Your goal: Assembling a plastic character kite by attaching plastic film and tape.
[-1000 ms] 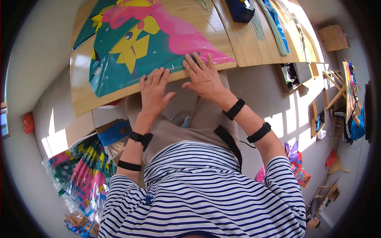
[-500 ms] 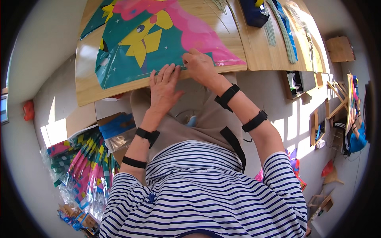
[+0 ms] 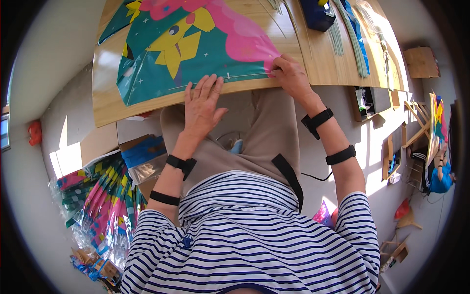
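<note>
A glossy printed sheet [image 3: 215, 61] in teal, pink and yellow, with a cartoon figure, lies on the wooden table before me. Along its near edge runs a thin pale line [image 3: 242, 75], with a small white piece on it. My left hand [image 3: 201, 107] rests on that edge, fingers stretched out and thumb apart. At the sheet's right corner my right hand [image 3: 292, 78] is closed, thumb and fingers pinching the pink tip. The corner itself is hidden by these fingers.
Thin pale rods [image 3: 360, 56] and a dark blue box [image 3: 317, 14] lie on the table [image 3: 318, 68] at right. Folded colourful sheets [image 3: 105, 201] in clear plastic hang at lower left. An open carton [image 3: 364, 105] stands beyond the table's right side. A person [image 3: 440, 177] works far right.
My right hand has slid right along the near edge, from beside the left hand to the sheet's pink corner. The left hand has stayed nearly in place.
</note>
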`<state>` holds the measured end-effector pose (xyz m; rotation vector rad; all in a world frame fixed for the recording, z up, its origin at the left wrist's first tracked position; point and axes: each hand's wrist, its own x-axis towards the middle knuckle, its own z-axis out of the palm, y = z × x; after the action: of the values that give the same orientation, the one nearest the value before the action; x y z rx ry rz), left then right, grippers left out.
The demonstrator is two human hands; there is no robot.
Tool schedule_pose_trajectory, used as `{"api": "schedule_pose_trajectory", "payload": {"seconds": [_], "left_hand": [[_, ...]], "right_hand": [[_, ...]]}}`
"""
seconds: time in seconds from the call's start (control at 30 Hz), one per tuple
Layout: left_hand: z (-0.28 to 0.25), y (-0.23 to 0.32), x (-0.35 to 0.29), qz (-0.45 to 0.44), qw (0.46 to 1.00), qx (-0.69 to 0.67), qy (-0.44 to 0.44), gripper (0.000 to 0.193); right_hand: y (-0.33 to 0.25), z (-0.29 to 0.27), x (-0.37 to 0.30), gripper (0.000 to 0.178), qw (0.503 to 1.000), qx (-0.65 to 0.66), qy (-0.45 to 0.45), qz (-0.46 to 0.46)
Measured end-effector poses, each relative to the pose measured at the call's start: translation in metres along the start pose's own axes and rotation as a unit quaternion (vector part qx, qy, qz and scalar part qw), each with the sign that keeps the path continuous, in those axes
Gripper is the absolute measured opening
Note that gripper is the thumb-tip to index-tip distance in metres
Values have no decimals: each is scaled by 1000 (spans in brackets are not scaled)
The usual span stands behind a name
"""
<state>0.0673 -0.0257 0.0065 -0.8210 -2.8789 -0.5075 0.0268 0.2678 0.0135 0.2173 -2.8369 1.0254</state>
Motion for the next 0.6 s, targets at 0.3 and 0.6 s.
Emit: {"api": "schedule_pose_trajectory", "payload": {"seconds": [0.3,0.6], "left_hand": [[-10,-15,-1,5,997,-61,49,73],[-18,-16,2,20,995,-67,68,51]], "right_hand": [[23,-19,-12,11,997,-61,38,35],[4,-21,-29,34,993,-102,36,-48]]}}
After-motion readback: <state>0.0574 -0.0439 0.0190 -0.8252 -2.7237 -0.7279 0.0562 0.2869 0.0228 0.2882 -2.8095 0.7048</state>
